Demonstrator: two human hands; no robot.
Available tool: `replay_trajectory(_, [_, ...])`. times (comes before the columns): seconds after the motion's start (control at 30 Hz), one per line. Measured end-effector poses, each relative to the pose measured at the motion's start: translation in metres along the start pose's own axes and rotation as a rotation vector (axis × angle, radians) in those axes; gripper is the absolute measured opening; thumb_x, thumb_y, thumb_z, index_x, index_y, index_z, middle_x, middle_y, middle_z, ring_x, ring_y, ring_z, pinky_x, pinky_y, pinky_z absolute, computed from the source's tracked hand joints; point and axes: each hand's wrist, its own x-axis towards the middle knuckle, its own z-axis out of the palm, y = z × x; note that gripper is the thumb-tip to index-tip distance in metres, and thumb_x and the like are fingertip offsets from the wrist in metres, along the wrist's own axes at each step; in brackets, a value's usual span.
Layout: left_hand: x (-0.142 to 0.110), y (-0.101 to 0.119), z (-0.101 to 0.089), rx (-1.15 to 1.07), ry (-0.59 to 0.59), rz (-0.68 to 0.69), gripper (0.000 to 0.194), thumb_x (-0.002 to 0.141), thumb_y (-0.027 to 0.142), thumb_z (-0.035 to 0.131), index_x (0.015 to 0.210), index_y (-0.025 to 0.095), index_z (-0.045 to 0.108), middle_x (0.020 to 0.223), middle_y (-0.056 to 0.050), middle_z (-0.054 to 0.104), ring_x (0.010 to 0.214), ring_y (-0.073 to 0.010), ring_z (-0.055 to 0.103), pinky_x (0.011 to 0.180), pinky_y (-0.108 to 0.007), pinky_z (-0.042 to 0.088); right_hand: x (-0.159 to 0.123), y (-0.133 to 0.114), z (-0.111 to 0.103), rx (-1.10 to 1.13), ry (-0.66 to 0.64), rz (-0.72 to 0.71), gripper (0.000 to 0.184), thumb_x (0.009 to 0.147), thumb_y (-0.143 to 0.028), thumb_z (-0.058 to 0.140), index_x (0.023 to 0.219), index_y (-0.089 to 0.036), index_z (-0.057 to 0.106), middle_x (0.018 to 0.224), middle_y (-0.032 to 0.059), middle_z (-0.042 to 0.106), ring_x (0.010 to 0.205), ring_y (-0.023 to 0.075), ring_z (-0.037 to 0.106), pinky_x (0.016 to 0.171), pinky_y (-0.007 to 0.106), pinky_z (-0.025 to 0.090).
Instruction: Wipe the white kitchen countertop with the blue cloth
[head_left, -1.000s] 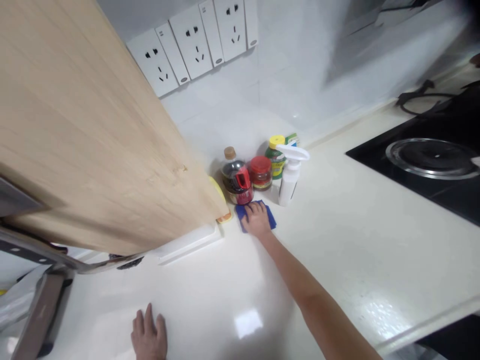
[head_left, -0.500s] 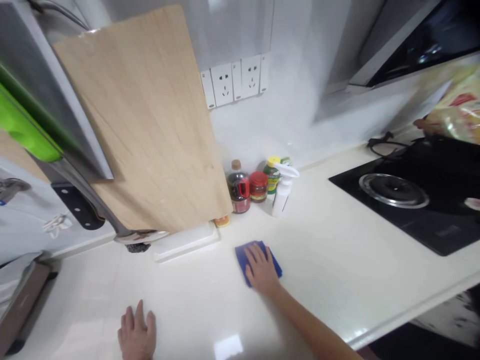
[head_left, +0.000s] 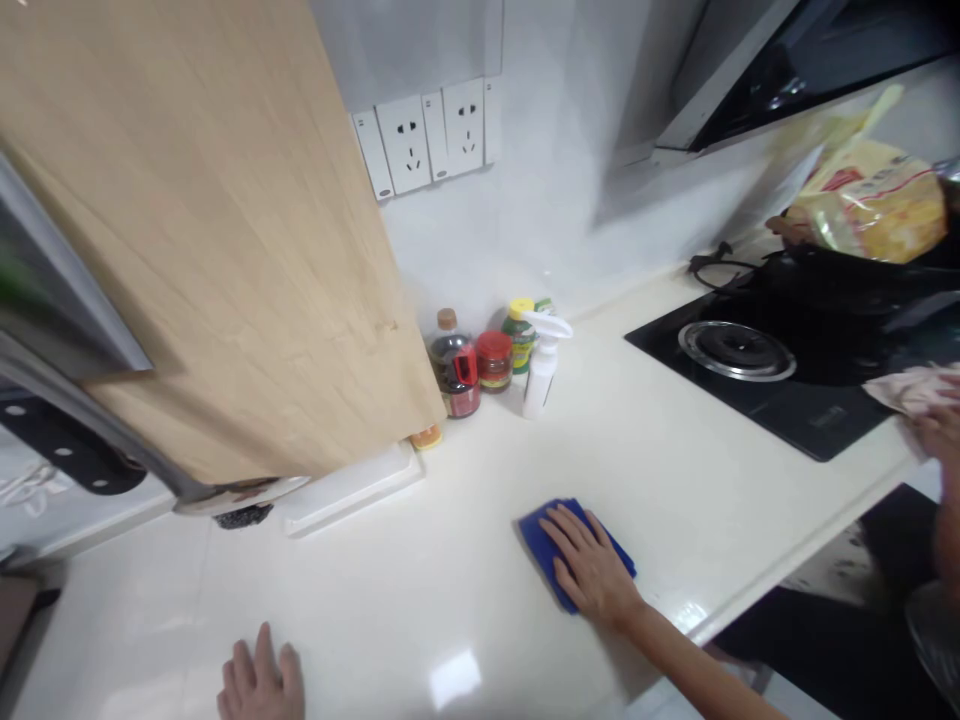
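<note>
My right hand point(head_left: 600, 575) lies flat on a folded blue cloth point(head_left: 541, 540), its fingers spread and pressing it against the white countertop point(head_left: 390, 600). The cloth's far and left edges show beyond my fingers. At the lower left my left hand point(head_left: 262, 685) rests palm down on the counter, fingers apart, with nothing in it; its wrist is cut off by the picture's edge. Beyond the cloth, near the wall, a white spray bottle point(head_left: 538, 380) stands upright beside a red-lidded jar point(head_left: 494, 362), a dark sauce bottle point(head_left: 454, 370) and a yellow-capped green container point(head_left: 517, 335).
A wooden cutting board point(head_left: 247, 250) and a black knife handle point(head_left: 71, 445) hang at the left. On the right is a black cooktop point(head_left: 817, 415), with a yellow bag point(head_left: 874, 205) behind. Another person's hand point(head_left: 941, 430) is at a pale cloth point(head_left: 911, 388) there.
My right hand and the blue cloth have slid to the right and nearer the counter's front edge. The view has turned right, bringing another person's hand into sight. My left hand stays on the counter.
</note>
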Motion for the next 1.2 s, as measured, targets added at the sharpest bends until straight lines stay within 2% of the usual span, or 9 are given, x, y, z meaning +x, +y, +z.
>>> replay_trajectory(0.2, [0.002,-0.002,0.002,-0.001,0.008,-0.001,0.067,0.098,0.055,0.023,0.154,0.02,0.039,0.164,-0.017,0.027,0.152,-0.0375,0.022,0.12,-0.059,0.023,0.11,0.007,0.027,-0.036,-0.001,0.124,0.056,0.094,-0.031,0.038,0.147,-0.015,0.046,0.154,0.012,0.045,0.148,0.0289,0.029,0.124,0.054,0.015])
replay_trajectory(0.37, [0.003,-0.001,0.0,0.033,0.028,0.039,0.07,0.098,0.054,0.022,0.148,0.013,0.046,0.159,-0.023,0.033,0.15,-0.0387,0.025,0.117,-0.058,0.028,0.189,0.007,0.053,-0.039,0.07,0.145,0.059,0.096,-0.033,0.034,0.148,-0.005,0.041,0.151,0.0162,0.047,0.147,0.0286,0.03,0.125,0.052,0.013])
replay_trajectory(0.47, [0.003,-0.003,0.0,0.052,0.067,0.073,0.07,0.097,0.054,0.022,0.146,0.012,0.049,0.158,-0.022,0.034,0.15,-0.0365,0.026,0.118,-0.056,0.028,0.22,0.01,0.065,-0.036,0.08,0.163,0.059,0.096,-0.034,0.033,0.146,-0.005,0.044,0.15,0.0171,0.049,0.146,0.0303,0.031,0.124,0.053,0.012])
replay_trajectory(0.6, [0.002,-0.006,0.001,0.063,0.081,0.096,0.071,0.097,0.054,0.021,0.146,0.01,0.049,0.157,-0.023,0.035,0.151,-0.0361,0.025,0.119,-0.055,0.028,0.239,0.015,0.074,-0.033,0.071,0.175,0.059,0.095,-0.036,0.033,0.145,-0.006,0.046,0.15,0.0171,0.049,0.143,0.0316,0.033,0.123,0.054,0.012])
replay_trajectory(0.77, [-0.003,-0.002,0.0,0.057,0.057,0.044,0.069,0.098,0.053,0.021,0.146,0.013,0.049,0.158,-0.021,0.034,0.15,-0.0365,0.025,0.119,-0.056,0.027,0.233,0.009,0.076,-0.06,0.08,0.199,0.059,0.096,-0.034,0.032,0.146,-0.006,0.044,0.15,0.018,0.049,0.143,0.0314,0.033,0.122,0.054,0.012])
replay_trajectory(0.9, [-0.007,0.002,-0.004,0.031,0.051,0.022,0.065,0.098,0.051,0.024,0.146,0.015,0.05,0.159,-0.02,0.034,0.15,-0.0368,0.026,0.119,-0.056,0.026,0.204,-0.019,0.073,-0.075,0.109,0.281,0.059,0.096,-0.031,0.03,0.148,-0.004,0.041,0.15,0.0202,0.047,0.144,0.0318,0.033,0.121,0.057,0.013])
replay_trajectory(1.07, [-0.012,-0.006,0.001,-0.029,0.121,0.047,0.06,0.099,0.045,0.03,0.147,0.015,0.049,0.16,-0.021,0.032,0.151,-0.0375,0.023,0.119,-0.058,0.025,0.136,-0.087,0.067,-0.037,0.092,0.31,0.059,0.096,-0.027,0.028,0.149,-0.002,0.04,0.153,0.0215,0.043,0.147,0.0332,0.029,0.121,0.062,0.012])
replay_trajectory(1.2, [-0.013,-0.007,0.016,-0.086,0.146,0.051,0.059,0.099,0.039,0.032,0.146,0.01,0.048,0.158,-0.024,0.034,0.152,-0.0402,0.017,0.119,-0.063,0.021,0.086,-0.168,0.075,0.079,0.115,0.315,0.061,0.095,-0.027,0.032,0.15,-0.001,0.038,0.154,0.024,0.041,0.148,0.0374,0.026,0.119,0.069,0.01])
